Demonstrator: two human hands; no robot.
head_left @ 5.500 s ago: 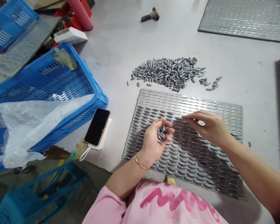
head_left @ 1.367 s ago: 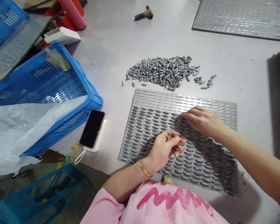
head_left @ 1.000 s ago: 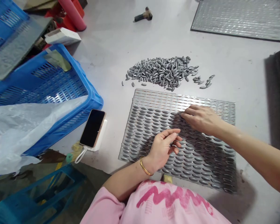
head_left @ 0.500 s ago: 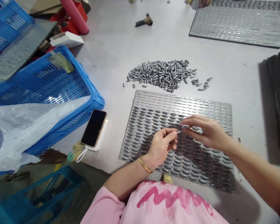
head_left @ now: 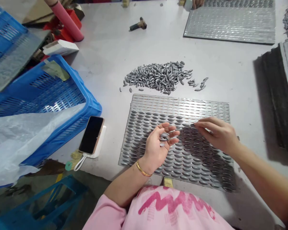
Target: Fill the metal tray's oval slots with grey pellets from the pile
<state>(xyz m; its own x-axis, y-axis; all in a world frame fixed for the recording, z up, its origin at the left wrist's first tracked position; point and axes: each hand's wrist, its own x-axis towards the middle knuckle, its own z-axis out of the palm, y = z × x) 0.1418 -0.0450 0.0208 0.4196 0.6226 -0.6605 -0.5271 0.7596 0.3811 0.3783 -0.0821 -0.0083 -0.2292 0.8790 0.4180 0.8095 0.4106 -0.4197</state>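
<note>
A flat grey tray lies in front of me, its nearer rows filled with small grey spindle-shaped pieces. My left hand is palm up over the tray's middle, fingers curled, cradling several loose grey spindle-shaped pieces. To its right, my right hand pinches one grey spindle-shaped piece between thumb and fingertips, at the front of the filled rows. Beyond the tray's far edge is a heap of the same pieces, with a few strays at its right.
A blue crate with clear plastic and a phone are at the left. A dark tool lies farther back. Another person's hand rests by a second tray. Stacked trays stand at right.
My left hand has turned palm up and opened out, showing the pieces in it. My right hand has moved away from it to the right, holding one piece at the tray. The view has shifted slightly.
</note>
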